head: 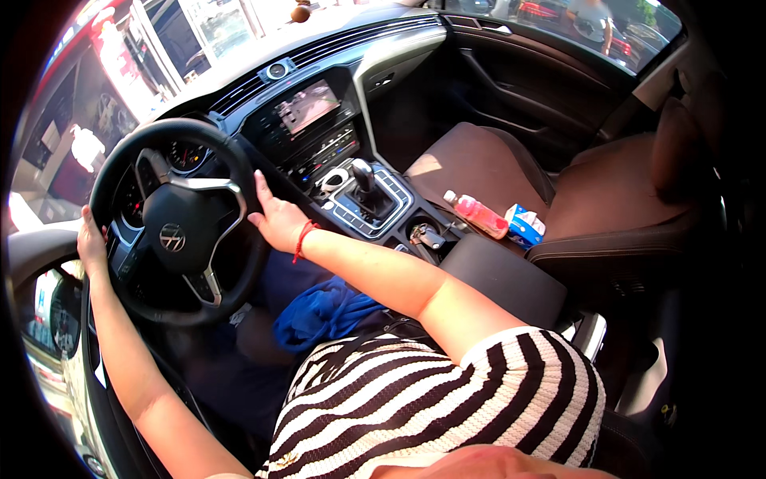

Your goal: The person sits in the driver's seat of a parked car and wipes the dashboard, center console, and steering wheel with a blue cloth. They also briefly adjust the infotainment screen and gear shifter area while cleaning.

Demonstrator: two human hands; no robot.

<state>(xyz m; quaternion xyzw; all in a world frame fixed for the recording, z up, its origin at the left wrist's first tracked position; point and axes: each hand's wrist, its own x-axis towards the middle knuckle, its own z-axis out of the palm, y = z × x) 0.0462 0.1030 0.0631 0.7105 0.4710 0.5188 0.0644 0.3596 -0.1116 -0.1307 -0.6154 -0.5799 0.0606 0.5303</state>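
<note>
A black Volkswagen steering wheel point(178, 127) with silver spoke trim stands before me. My left hand point(93, 244) grips the outer left side of its rim, most of the fingers hidden behind it. On the right side of the rim rests my right hand point(280, 218), its thumb against the front and one finger pointing up along the outer edge. A red cord bracelet point(305, 238) circles my right wrist. Behind the wheel, the instrument cluster point(187, 155) shows lit marks. Across my lap lies a bunched blue cloth point(326, 311).
Right of the wheel are a gear lever point(363, 179), a coiled white cable point(333, 179) and a lit display point(308, 106). A pink drink bottle point(479, 215) and a blue-and-white packet point(525, 226) lie by the brown passenger seat point(473, 158). Outside the passenger window stands a person point(589, 24).
</note>
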